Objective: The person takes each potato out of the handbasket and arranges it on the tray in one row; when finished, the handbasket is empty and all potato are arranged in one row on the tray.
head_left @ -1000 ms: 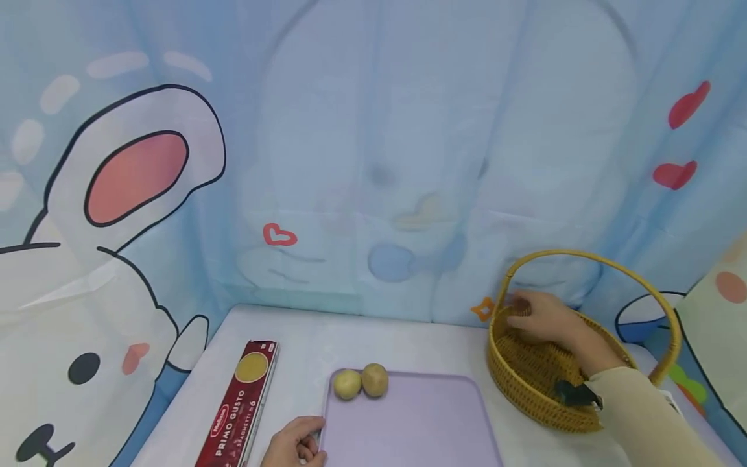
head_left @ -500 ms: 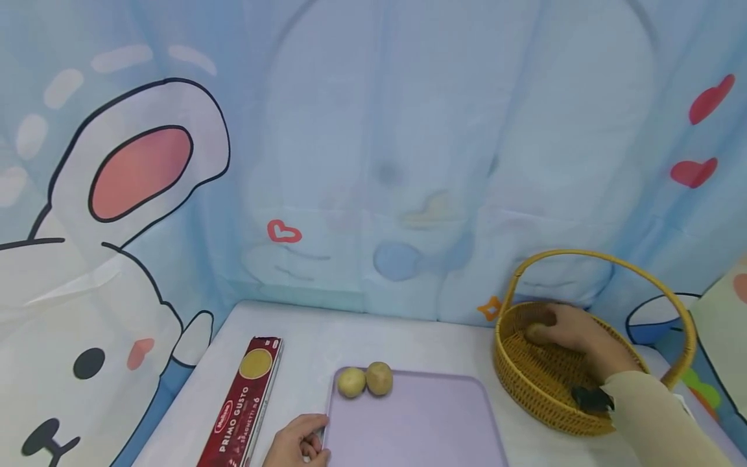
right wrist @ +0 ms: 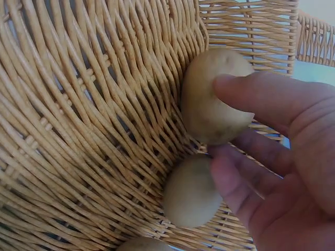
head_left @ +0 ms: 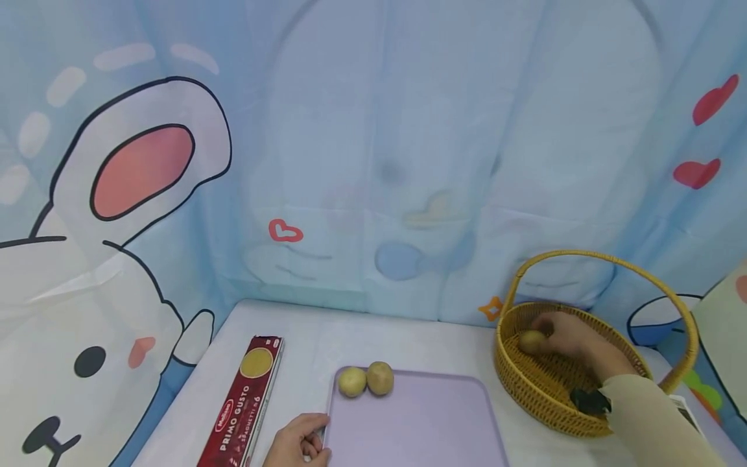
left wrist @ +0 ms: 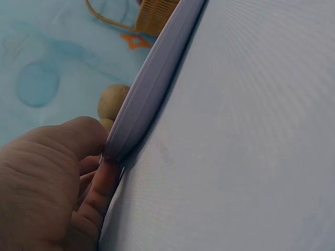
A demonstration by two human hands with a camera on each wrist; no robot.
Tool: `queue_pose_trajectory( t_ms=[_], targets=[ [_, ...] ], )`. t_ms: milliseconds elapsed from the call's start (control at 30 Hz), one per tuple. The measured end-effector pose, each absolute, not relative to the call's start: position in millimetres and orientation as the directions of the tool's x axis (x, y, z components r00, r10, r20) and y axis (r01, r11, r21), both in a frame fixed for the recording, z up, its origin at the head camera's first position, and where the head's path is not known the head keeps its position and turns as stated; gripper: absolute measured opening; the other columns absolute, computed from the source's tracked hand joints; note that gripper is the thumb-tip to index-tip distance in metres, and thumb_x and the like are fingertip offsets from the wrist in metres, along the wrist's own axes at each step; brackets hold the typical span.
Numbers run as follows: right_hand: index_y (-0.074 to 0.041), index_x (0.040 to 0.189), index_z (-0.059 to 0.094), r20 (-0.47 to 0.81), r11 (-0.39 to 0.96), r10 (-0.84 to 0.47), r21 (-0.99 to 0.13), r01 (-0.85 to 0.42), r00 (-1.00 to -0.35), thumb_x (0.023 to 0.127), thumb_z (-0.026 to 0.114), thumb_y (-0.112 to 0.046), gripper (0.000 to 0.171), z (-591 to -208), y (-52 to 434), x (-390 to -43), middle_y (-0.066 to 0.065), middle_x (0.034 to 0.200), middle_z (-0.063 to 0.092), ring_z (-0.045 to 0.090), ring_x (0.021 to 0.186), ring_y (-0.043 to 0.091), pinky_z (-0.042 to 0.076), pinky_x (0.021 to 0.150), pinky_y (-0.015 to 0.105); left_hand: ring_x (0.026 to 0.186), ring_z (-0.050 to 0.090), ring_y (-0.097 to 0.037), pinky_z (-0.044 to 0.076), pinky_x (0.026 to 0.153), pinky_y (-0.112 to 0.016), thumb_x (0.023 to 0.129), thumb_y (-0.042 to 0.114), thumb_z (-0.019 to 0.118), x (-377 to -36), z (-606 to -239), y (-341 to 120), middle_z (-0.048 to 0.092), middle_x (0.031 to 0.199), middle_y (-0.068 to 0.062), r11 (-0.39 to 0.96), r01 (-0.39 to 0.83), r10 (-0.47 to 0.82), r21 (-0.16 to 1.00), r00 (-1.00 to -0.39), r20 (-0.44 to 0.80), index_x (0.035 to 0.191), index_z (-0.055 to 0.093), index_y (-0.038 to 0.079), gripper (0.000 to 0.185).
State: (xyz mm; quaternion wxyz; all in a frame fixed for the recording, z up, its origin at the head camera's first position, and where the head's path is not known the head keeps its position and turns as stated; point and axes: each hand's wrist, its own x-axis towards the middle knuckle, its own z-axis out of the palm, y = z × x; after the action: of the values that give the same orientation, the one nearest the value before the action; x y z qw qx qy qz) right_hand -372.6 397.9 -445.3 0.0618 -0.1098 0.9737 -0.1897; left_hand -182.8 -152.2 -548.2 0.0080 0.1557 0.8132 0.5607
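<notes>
R hand [head_left: 569, 337] in basket [head_left: 545, 389] pinching potato [right wrist: 214, 97] — pick step, lift over rim next. L hand [head_left: 297, 444] pinches board [head_left: 414, 421] edge.

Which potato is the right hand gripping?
The upper potato in the basket, pinched by the right hand; another potato lies below, and two sit on the board.

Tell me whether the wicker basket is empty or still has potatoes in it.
Not empty. The wicker basket holds potatoes: the right hand pinches one potato, and another potato lies below it.
</notes>
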Motion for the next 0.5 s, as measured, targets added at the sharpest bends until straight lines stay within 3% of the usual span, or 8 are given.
queue_pose_trajectory(
  t_ms=[267,500],
  targets=[
    [-0.002,0.106,0.061,-0.088,0.892,-0.296,-0.381,-0.243,-0.951,0.076,0.082,-0.026,0.044,-447.7,398.8,-371.2,0.01,0.1,0.062,0.055,0.087,0.024,0.046,0.071,0.04,0.07,0.055,-0.004,0.052,0.06,-0.021,0.078,0.0,0.073,-183.0,-547.7,-151.5,0.059,0.109,-0.012,0.298,0.227,0.26,0.927,-0.954,0.15,0.12,0.06,-0.012,0.046],
    [-0.007,0.11,0.062,-0.116,0.877,-0.323,-0.411,-0.25,-0.939,0.077,0.08,-0.022,0.04,-448.9,398.9,-372.4,0.007,0.098,0.06,0.053,0.083,0.022,0.044,0.068,0.038,0.07,0.056,-0.005,0.053,0.061,-0.022,0.077,0.0,0.073,-184.5,-546.5,-151.6,0.059,0.107,-0.011,0.297,0.214,0.262,0.931,-0.955,0.136,0.12,0.06,-0.012,0.047]
  ],
)
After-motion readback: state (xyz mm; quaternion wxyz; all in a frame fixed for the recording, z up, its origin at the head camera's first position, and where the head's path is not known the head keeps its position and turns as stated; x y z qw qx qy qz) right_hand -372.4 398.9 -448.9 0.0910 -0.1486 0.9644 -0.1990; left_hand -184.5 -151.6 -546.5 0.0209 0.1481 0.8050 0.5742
